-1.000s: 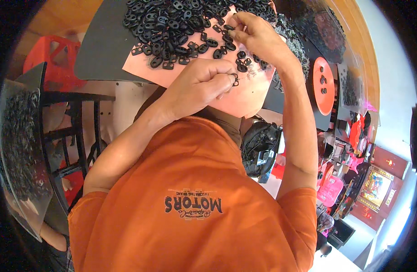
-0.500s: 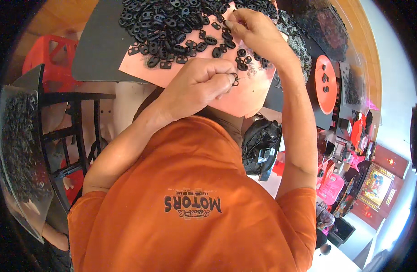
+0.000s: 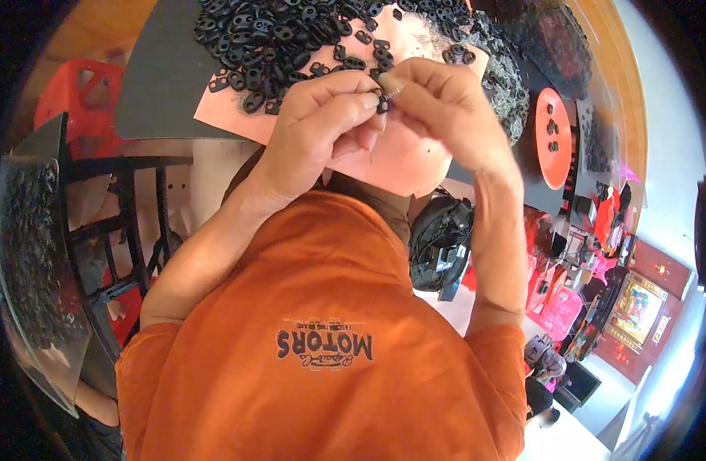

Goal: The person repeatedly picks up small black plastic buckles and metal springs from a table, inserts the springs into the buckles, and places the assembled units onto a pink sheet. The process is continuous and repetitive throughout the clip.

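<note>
My left hand (image 3: 314, 127) pinches a small black plastic cord-lock part (image 3: 382, 105) between thumb and forefinger. Close against it, my right hand (image 3: 449, 107) has its thumb and forefinger closed on a small metal spring (image 3: 393, 93), whose coils show between the two hands. Both hands are over a pink sheet (image 3: 403, 165). Beyond them lies a heap of black two-holed cord-lock pieces (image 3: 268, 38), with several loose ones scattered on the sheet. My fingers hide exactly how spring and black part meet.
To the right is a heap of metal springs (image 3: 508, 104). An orange oval plate (image 3: 551, 165) past it holds a few black pieces. The dark table (image 3: 157, 92) reaches left, near a red stool (image 3: 80, 84) and a black frame (image 3: 130, 215). A black bag (image 3: 437, 230) sits below the table edge.
My right hand has come back from the loose pieces toward me and met my left hand. A spring now shows at its fingertips. My left hand has risen slightly, still pinching the black part.
</note>
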A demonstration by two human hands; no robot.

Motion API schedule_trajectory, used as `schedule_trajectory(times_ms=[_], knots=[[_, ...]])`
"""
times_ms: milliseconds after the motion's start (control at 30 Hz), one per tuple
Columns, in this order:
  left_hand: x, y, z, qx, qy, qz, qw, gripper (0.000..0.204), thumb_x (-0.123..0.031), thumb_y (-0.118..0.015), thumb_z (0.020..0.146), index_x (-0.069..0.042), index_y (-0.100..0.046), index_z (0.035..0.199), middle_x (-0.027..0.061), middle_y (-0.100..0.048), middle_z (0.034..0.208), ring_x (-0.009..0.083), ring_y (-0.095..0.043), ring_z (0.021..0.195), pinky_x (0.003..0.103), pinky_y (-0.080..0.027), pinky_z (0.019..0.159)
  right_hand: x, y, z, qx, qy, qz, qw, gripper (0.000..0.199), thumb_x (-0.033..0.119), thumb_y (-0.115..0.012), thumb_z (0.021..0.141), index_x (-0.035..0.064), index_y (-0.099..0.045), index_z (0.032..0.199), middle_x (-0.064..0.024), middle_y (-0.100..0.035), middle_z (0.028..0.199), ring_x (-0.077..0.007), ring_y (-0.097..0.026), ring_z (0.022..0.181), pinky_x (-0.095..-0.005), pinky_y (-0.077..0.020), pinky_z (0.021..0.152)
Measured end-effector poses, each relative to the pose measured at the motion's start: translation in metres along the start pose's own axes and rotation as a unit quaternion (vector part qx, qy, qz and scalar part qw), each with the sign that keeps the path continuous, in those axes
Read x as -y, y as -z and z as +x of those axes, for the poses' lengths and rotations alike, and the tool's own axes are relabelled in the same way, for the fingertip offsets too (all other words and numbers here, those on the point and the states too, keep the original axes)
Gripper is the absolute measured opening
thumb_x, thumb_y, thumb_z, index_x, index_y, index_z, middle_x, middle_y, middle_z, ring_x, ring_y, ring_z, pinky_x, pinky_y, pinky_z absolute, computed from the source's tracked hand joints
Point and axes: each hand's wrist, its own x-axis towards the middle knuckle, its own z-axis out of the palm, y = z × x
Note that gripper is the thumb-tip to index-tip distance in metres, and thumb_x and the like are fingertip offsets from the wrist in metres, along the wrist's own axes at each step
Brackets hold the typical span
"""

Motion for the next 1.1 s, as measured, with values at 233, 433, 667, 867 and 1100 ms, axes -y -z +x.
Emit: schedule_trajectory(times_ms=[233, 433, 667, 867, 1100], knots=[[-0.002, -0.001, 0.0, -0.044, 0.008, -0.042, 0.998, 0.022, -0.021, -0.046, 0.084, -0.005, -0.056, 0.073, 0.0007, -0.051, 0.059, 0.0031, -0.04, 0.049, 0.017, -0.029, 0.041, 0.001, -0.022, -0.013, -0.055, 0.091, 0.008, 0.994, 0.019, 0.005, -0.055, 0.085, -0.0019, -0.055, 0.103, -0.0038, -0.058, 0.076, -0.0068, -0.053, 0.066, -0.0217, -0.0449, 0.059], [-0.005, 0.004, 0.001, -0.006, 0.016, -0.086, 0.996, 0.021, -0.02, -0.047, 0.083, -0.003, -0.055, 0.073, 0.0014, -0.051, 0.058, 0.0039, -0.041, 0.048, 0.017, -0.029, 0.04, -0.011, -0.019, -0.022, -0.054, 0.082, -0.016, 0.995, 0.019, 0.007, -0.057, 0.085, -0.0013, -0.057, 0.101, -0.0036, -0.058, 0.077, -0.0078, -0.053, 0.067, -0.0223, -0.0454, 0.06], [-0.001, 0.005, 0.001, 0.009, 0.009, -0.062, 0.998, 0.02, -0.017, -0.046, 0.083, -0.004, -0.054, 0.07, 0.0013, -0.051, 0.059, 0.0041, -0.041, 0.048, 0.018, -0.028, 0.04, -0.007, -0.011, -0.018, -0.075, -0.005, 0.113, 0.991, 0.019, 0.018, -0.056, 0.087, 0.002, -0.061, 0.08, 0.0022, -0.05, 0.058, -0.0026, -0.044, 0.052, -0.018, -0.0321, 0.042], [-0.014, 0.002, 0.0, 0.027, 0.067, 0.001, 0.997, 0.018, -0.015, -0.047, 0.082, -0.006, -0.053, 0.068, -0.0007, -0.05, 0.062, 0.0036, -0.044, 0.054, 0.018, -0.032, 0.046, -0.007, 0.002, -0.014, -0.044, -0.04, 0.198, 0.978, 0.024, 0.022, -0.053, 0.089, 0.004, -0.06, 0.074, 0.0054, -0.044, 0.054, -0.0012, -0.034, 0.044, -0.0178, -0.0218, 0.04], [-0.009, -0.005, 0.002, 0.023, 0.048, 0.057, 0.997, 0.018, -0.02, -0.049, 0.081, -0.006, -0.053, 0.071, -0.0031, -0.046, 0.057, 0.0021, -0.039, 0.047, 0.017, -0.027, 0.039, -0.008, 0.008, -0.015, -0.026, -0.039, 0.193, 0.98, 0.024, 0.02, -0.053, 0.089, 0.0026, -0.06, 0.074, 0.0063, -0.043, 0.054, -0.0004, -0.031, 0.044, -0.0179, -0.0195, 0.039]])
